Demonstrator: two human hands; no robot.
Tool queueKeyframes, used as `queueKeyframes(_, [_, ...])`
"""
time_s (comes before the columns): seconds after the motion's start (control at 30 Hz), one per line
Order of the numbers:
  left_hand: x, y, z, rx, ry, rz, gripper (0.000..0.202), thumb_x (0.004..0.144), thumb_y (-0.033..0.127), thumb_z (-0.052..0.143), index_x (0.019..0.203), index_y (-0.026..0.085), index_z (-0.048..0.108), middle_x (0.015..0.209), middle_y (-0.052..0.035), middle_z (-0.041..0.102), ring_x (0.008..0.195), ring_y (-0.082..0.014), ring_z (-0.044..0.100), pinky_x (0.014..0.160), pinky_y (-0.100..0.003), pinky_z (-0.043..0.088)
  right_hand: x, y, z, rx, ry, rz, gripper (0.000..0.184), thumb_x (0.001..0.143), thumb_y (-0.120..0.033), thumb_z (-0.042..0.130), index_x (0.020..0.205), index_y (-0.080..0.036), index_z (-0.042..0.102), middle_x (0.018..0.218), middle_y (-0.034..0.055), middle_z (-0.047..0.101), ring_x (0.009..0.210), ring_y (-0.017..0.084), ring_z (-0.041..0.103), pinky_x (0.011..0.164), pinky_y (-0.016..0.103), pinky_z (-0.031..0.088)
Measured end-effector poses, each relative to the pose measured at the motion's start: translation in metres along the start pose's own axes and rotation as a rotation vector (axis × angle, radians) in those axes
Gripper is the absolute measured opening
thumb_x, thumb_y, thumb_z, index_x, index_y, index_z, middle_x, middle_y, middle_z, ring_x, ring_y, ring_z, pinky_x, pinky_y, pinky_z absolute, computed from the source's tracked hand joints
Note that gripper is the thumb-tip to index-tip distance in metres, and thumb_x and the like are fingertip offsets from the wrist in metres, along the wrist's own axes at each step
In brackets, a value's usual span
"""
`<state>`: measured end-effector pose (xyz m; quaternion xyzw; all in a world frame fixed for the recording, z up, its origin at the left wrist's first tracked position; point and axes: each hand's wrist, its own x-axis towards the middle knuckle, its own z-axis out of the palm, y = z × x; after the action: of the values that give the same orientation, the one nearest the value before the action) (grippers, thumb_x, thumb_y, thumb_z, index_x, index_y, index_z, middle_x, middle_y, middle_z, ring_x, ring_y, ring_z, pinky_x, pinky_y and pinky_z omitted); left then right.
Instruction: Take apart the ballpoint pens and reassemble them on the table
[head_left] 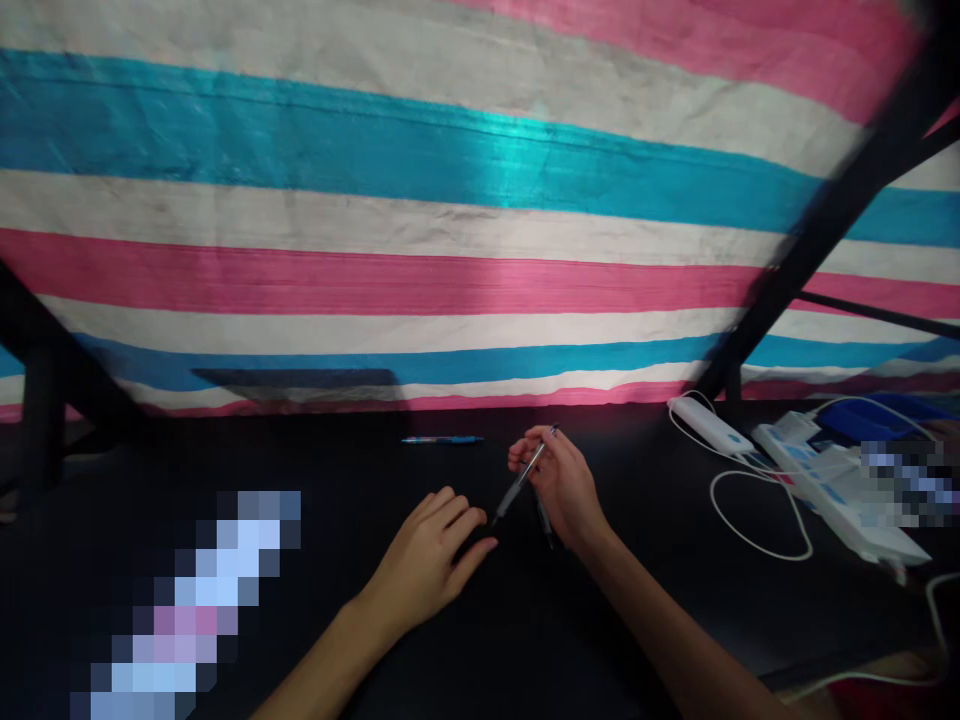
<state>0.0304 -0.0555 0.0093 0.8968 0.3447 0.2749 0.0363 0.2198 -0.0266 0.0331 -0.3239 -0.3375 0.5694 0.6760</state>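
Right hand [568, 487] is gripping a clear-barrelled pen [517, 485] between thumb and fingers, the pen slanting over the black table [450, 670] with its lower tip pointing near the left hand's thumb and index finger, contact unclear. Left hand [427, 560] is lying palm down, loosely open, thumb parted from bent fingers. Blue pen [442, 440] is lying beyond both hands, a slim dark object [545, 525] is partly showing under the right hand, and a white power strip [832, 490] is sitting far right.
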Motion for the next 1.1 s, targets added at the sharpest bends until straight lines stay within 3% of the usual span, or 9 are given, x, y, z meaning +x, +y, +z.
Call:
queueKeyframes(0.13, [0.003,-0.005,-0.006,-0.073,-0.06,-0.09,0.018,0.09,0.035,0.05,0.097,0.02,0.055,0.074,-0.0012,0.055,0.074,-0.0187,0.05,0.073,-0.035,0.041,0.009,-0.016,0.004,0.243,-0.092,0.152,0.009,0.084,-0.028,0.05,0.084,-0.02,0.055,0.06,-0.0037,0.049,0.052,0.011,0.047,0.062,0.03,0.045])
queueKeyframes(0.3, [0.004,-0.015,-0.008,-0.115,-0.015,-0.199,0.018,0.09,0.036,0.048,0.094,0.021,0.057,0.069,-0.0001,0.052,0.071,-0.0179,0.05,0.069,-0.032,0.041,0.017,-0.026,0.01,0.365,-0.238,0.355,0.041,0.085,-0.054,0.039,0.064,-0.019,0.044,0.051,-0.0062,0.031,0.041,0.008,0.026,0.043,0.023,0.03])
queueKeyframes(0.5, [0.004,-0.025,-0.007,-0.13,-0.002,-0.288,0.02,0.091,0.036,0.046,0.085,0.021,0.058,0.067,-0.0002,0.053,0.07,-0.0182,0.051,0.065,-0.03,0.04,0.023,-0.027,0.028,0.307,-0.171,0.433,0.032,0.083,-0.032,0.036,0.054,-0.02,0.03,0.043,-0.0082,0.016,0.037,0.007,0.007,0.037,0.022,0.008])
queueKeyframes(0.7, [0.004,-0.03,-0.006,-0.099,-0.01,-0.289,0.021,0.091,0.034,0.045,0.081,0.021,0.057,0.066,-0.0001,0.053,0.07,-0.0183,0.051,0.063,-0.03,0.04,0.021,-0.03,0.035,0.302,-0.188,0.452,0.038,0.084,-0.046,0.035,0.055,-0.021,0.03,0.042,-0.0085,0.018,0.038,0.007,0.007,0.037,0.021,0.009])
queueKeyframes(0.87, [0.004,-0.031,-0.005,-0.083,-0.012,-0.284,0.021,0.091,0.034,0.044,0.082,0.022,0.057,0.066,-0.0001,0.053,0.07,-0.0186,0.052,0.062,-0.03,0.04,0.019,-0.029,0.034,0.249,-0.156,0.458,0.035,0.084,-0.038,0.034,0.055,-0.021,0.028,0.041,-0.0088,0.015,0.038,0.007,0.005,0.036,0.021,0.008])
queueKeyframes(1.0, [0.004,-0.033,-0.004,-0.073,-0.034,-0.284,0.021,0.091,0.033,0.043,0.081,0.022,0.057,0.066,-0.0002,0.053,0.07,-0.0188,0.052,0.063,-0.029,0.04,0.019,-0.03,0.033,0.219,-0.209,0.46,0.043,0.084,-0.054,0.034,0.057,-0.021,0.03,0.043,-0.009,0.019,0.039,0.007,0.008,0.037,0.021,0.012])
queueKeyframes(1.1, [0.004,-0.034,-0.003,-0.083,-0.053,-0.283,0.02,0.091,0.032,0.044,0.08,0.022,0.057,0.066,-0.0001,0.054,0.07,-0.0187,0.052,0.063,-0.029,0.039,0.02,-0.03,0.031,0.217,-0.235,0.497,0.037,0.084,-0.044,0.035,0.056,-0.021,0.029,0.042,-0.0089,0.018,0.038,0.007,0.007,0.037,0.021,0.01])
